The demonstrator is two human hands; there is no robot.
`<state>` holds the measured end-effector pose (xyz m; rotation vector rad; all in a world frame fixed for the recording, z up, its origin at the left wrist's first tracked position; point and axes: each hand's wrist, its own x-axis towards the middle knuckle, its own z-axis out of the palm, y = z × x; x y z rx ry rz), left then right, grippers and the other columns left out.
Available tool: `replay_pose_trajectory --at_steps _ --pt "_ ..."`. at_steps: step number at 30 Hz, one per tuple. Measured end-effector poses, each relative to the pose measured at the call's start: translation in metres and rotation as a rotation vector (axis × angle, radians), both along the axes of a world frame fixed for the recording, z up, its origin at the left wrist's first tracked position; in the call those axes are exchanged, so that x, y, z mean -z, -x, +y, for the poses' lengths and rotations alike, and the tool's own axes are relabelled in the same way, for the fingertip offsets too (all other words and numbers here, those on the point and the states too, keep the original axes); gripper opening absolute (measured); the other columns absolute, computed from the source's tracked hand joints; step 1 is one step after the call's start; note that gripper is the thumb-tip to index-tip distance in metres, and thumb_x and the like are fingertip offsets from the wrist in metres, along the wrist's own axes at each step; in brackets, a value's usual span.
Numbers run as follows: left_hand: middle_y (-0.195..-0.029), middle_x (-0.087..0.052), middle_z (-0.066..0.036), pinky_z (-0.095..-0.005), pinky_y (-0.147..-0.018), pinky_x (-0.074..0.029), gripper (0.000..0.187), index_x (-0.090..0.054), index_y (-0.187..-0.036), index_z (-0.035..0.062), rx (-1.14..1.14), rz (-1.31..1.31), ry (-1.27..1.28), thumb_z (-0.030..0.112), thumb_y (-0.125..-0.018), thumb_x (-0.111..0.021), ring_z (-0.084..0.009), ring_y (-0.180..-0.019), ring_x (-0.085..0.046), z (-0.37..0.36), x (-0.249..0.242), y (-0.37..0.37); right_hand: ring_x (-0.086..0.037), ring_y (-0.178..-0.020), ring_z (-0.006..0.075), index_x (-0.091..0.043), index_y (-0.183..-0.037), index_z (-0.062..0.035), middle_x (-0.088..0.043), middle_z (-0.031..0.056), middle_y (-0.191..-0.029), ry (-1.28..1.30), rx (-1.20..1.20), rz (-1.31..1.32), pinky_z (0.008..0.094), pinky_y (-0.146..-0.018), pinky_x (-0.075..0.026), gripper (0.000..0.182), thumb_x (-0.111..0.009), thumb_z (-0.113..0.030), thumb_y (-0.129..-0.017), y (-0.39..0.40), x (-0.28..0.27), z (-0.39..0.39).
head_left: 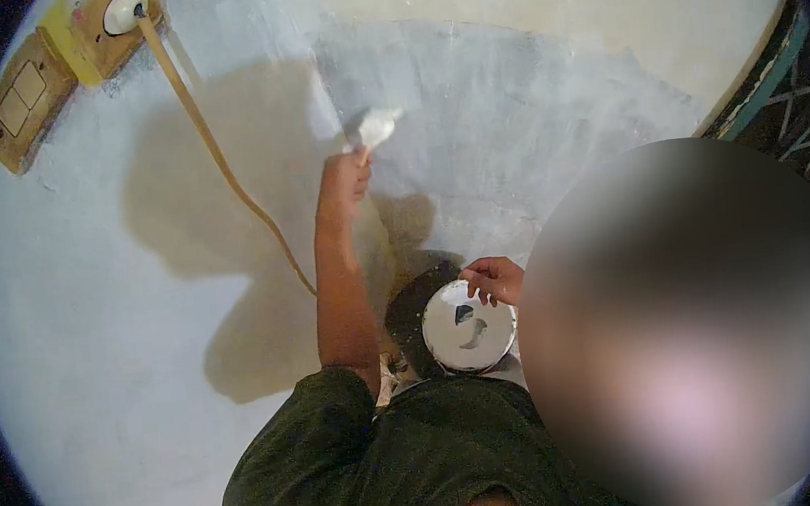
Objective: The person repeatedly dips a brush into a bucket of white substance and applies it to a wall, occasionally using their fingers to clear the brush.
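Observation:
My left hand (pixel 348 179) is raised in front of the wall, its fingers closed round the handle of a paintbrush (pixel 379 127). White paint covers the brush head, which points up and to the right and overlaps a greyish, damp-looking patch of the wall (pixel 506 80). Lower down, my right hand (pixel 491 281) grips the rim of a round bucket (pixel 444 341), fingers bent over its edge. Whitish paint shows inside the bucket, with a dark patch in the middle. A large blurred disc hides my right forearm.
A wooden switch board (pixel 25 98) and a round white fitting (pixel 125 12) are fixed to the wall at upper left. From the fitting a tan cord (pixel 212 144) hangs down behind my left arm. At far right runs a green-edged frame (pixel 763 77) with dark latticework beyond.

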<state>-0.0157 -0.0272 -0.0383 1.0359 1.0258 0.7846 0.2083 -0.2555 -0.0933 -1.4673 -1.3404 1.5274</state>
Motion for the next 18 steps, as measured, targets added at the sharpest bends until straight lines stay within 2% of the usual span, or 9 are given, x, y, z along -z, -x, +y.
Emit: replay_pose_trajectory --at_steps 1,3,4,6,8,10,13,16,18 --pt "-0.048 -0.034 0.006 -0.0214 -0.031 -0.018 0.019 -0.052 -0.074 0.0106 -0.004 0.003 0.004 0.025 -0.086 -0.047 -0.0062 -0.035 -0.028 -0.005 -0.007 0.002 -0.052 -0.057 0.0093 -0.061 -0.094 -0.003 -0.059 0.0022 -0.072 0.007 -0.006 0.001 0.0245 -0.049 -0.042 0.035 -0.056 -0.037 -0.086 0.001 0.003 0.002" --pt "-0.047 -0.033 0.007 -0.0209 -0.031 -0.02 0.02 -0.052 -0.078 0.011 -0.089 -0.477 -0.165 0.029 -0.087 -0.048 -0.0066 -0.035 -0.029 -0.013 -0.014 0.0 -0.052 -0.058 0.0093 -0.06 -0.093 -0.0028 -0.059 0.0022 -0.072 0.01 -0.013 0.001 0.0248 -0.049 -0.042 0.035 -0.056 -0.037 -0.086 0.003 0.006 0.007" --pt "-0.047 -0.033 0.007 -0.0209 -0.031 -0.02 0.02 -0.052 -0.078 0.011 -0.088 -0.479 -0.168 0.029 -0.087 -0.048 -0.0066 -0.035 -0.029 -0.012 -0.009 -0.008 -0.052 -0.058 0.0094 -0.06 -0.093 -0.0027 -0.059 0.0024 -0.072 0.012 -0.02 -0.013 0.0252 -0.05 -0.042 0.036 -0.056 -0.038 -0.086 0.005 0.008 0.011" --pt "-0.047 -0.032 0.008 -0.0226 -0.031 -0.021 0.024 -0.049 -0.074 0.013 -0.287 -0.239 -0.151 0.032 -0.088 -0.048 -0.0072 -0.035 -0.029 -0.007 0.022 -0.026 -0.052 -0.059 0.0094 -0.06 -0.093 -0.0025 -0.06 0.0026 -0.073 0.028 -0.025 -0.029 0.0255 -0.05 -0.043 0.036 -0.055 -0.038 -0.086 0.011 0.01 0.013" --pt "-0.048 -0.038 0.006 -0.0267 -0.032 -0.023 0.027 -0.05 -0.065 0.0148 -0.046 -0.219 0.237 0.033 -0.085 -0.049 -0.0092 -0.034 -0.032 0.045 0.126 -0.033 -0.053 -0.058 0.0096 -0.06 -0.092 -0.0022 -0.06 0.0023 -0.071 0.07 -0.006 -0.062 0.0268 -0.05 -0.043 0.036 -0.055 -0.038 -0.087 0.015 0.012 0.015" --pt "-0.047 -0.039 0.005 -0.0296 -0.031 -0.024 0.026 -0.049 -0.063 0.0157 -0.18 -0.135 0.095 0.032 -0.083 -0.05 -0.0115 -0.034 -0.035 0.016 0.168 -0.064 -0.052 -0.059 0.0091 -0.06 -0.093 -0.0024 -0.06 0.0016 -0.072 0.113 -0.018 -0.068 0.0257 -0.05 -0.043 0.033 -0.055 -0.034 -0.087 0.017 0.017 0.015" --pt "-0.045 -0.039 0.002 -0.0325 -0.03 -0.024 0.027 -0.049 -0.06 0.0137 -0.245 -0.054 0.097 0.03 -0.082 -0.049 -0.015 -0.033 -0.036 0.013 0.255 -0.076 -0.052 -0.059 0.0085 -0.061 -0.094 -0.0025 -0.06 0.0007 -0.072 0.158 -0.021 -0.063 0.0245 -0.05 -0.042 0.029 -0.055 -0.03 -0.088 0.022 0.018 0.012" --pt "-0.044 -0.04 -0.002 -0.036 -0.029 -0.024 0.032 -0.047 -0.055 0.012 -0.2 0.159 0.32 0.029 -0.082 -0.047 -0.0188 -0.03 -0.036 0.02 0.351 -0.079 -0.052 -0.058 0.0081 -0.061 -0.093 -0.0025 -0.059 0.0003 -0.072 0.162 -0.019 -0.052 0.0244 -0.05 -0.042 0.03 -0.055 -0.031 -0.088 0.02 0.031 0.007" --pt "-0.052 -0.046 0.0 -0.0302 -0.032 -0.026 0.029 -0.05 -0.069 0.0151 0.117 0.162 0.284 0.04 -0.083 -0.049 -0.0144 -0.036 -0.037 0.018 0.38 -0.058 -0.051 -0.058 0.008 -0.06 -0.093 -0.0024 -0.059 0.0002 -0.071 0.152 -0.033 -0.054 0.0243 -0.05 -0.042 0.03 -0.055 -0.032 -0.088 0.022 0.037 0.004"
